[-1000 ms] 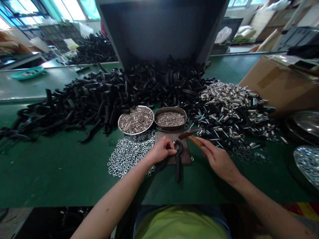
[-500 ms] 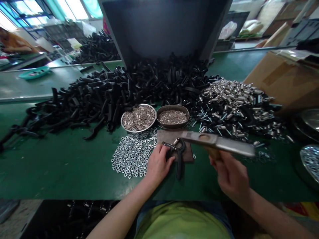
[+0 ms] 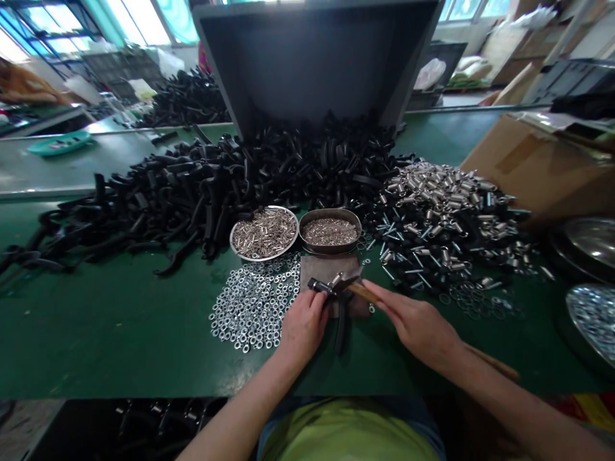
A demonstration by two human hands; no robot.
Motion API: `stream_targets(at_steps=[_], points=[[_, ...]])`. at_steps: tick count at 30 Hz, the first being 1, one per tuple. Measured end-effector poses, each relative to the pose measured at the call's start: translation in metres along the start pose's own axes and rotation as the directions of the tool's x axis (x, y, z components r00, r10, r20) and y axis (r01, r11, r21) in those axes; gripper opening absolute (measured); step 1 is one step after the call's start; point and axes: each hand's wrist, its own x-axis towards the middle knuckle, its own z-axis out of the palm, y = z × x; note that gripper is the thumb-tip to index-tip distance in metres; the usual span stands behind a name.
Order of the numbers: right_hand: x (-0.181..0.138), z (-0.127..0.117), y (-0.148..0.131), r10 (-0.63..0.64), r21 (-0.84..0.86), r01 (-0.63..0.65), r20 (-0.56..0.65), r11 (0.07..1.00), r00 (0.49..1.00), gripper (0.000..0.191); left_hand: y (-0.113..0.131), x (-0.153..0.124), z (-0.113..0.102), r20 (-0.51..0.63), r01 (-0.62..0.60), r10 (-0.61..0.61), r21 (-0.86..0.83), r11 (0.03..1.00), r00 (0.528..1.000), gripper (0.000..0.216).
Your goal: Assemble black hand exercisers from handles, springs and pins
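Note:
My left hand (image 3: 303, 323) has its fingers closed on a black plastic clamp (image 3: 342, 320), which lies over a brown-grey plate (image 3: 312, 266). A small metal spring (image 3: 336, 279) shows at the clamp's upper end. In my right hand (image 3: 423, 326) is a hammer (image 3: 365, 292), gripped by its wooden handle, whose rear end sticks out below my wrist. The hammer's head is down at the clamp, beside the spring; whether it touches is hard to see. Loose metal rings (image 3: 254, 307) lie left of the plate, close to my left hand.
Behind the plate stand a round dish of pins (image 3: 232, 246) and an oval tin of small metal parts (image 3: 330, 250). A black parts heap (image 3: 192, 186) spills from a grey bin (image 3: 317, 57). Springs (image 3: 442, 192), a cardboard box (image 3: 523, 166) and a bowl of rings (image 3: 590, 320) are rightward.
My right hand has brought the hammer down and left, from raised above the table to the clamp. My left hand keeps its hold on the clamp. The view has shifted slightly.

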Motion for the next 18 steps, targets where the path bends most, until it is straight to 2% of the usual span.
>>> stream_targets(at_steps=[1, 3, 4, 5, 7, 9, 12, 14, 16, 18], points=[[0.004, -0.004, 0.000, 0.025, 0.038, -0.022, -0.085, 0.999, 0.996, 0.045, 0.000, 0.001, -0.001, 0.013, -0.012, 0.012, 0.011, 1.000, 1.000, 0.028], [0.011, -0.007, 0.002, 0.095, 0.076, -0.076, -0.281, 0.994, 0.955, 0.046, 0.001, 0.002, -0.003, 0.036, -0.043, 0.042, 0.040, 0.998, 0.998, 0.035], [0.014, -0.006, 0.004, 0.109, 0.070, -0.091, -0.321, 0.993, 0.941, 0.046, 0.001, 0.003, -0.003, 0.047, -0.059, 0.056, 0.056, 0.997, 0.997, 0.037], [0.017, -0.003, 0.007, 0.107, 0.047, -0.098, -0.309, 0.994, 0.945, 0.046, 0.001, 0.003, -0.004, 0.058, -0.071, 0.067, 0.070, 0.995, 0.996, 0.038], [0.019, 0.006, 0.014, 0.085, -0.025, -0.090, -0.167, 0.996, 0.982, 0.044, 0.001, 0.005, -0.004, 0.079, -0.075, 0.069, 0.084, 0.994, 0.995, 0.038], [0.016, 0.015, 0.022, 0.098, -0.084, -0.101, -0.040, 0.991, 0.994, 0.043, 0.001, 0.007, -0.003, 0.091, -0.073, 0.066, 0.069, 0.995, 0.994, 0.039], [0.001, 0.019, 0.033, 0.127, -0.149, -0.140, -0.097, 0.979, 0.987, 0.043, -0.005, 0.008, -0.003, 0.073, -0.073, 0.075, -0.029, 0.997, 0.995, 0.038], [-0.017, 0.017, 0.041, 0.085, -0.216, -0.120, -0.165, 0.969, 0.983, 0.041, -0.016, 0.006, -0.009, 0.013, -0.037, 0.038, -0.116, 0.993, 0.999, 0.037], [-0.037, 0.017, 0.051, 0.015, -0.302, -0.075, -0.196, 0.950, 0.980, 0.039, -0.034, 0.002, -0.023, -0.074, 0.058, -0.071, -0.163, 0.985, 0.995, 0.036], [-0.057, 0.019, 0.063, -0.041, -0.382, -0.038, -0.195, 0.923, 0.980, 0.037, -0.059, -0.008, -0.045, -0.162, 0.212, -0.233, -0.138, 0.968, 0.959, 0.037]])
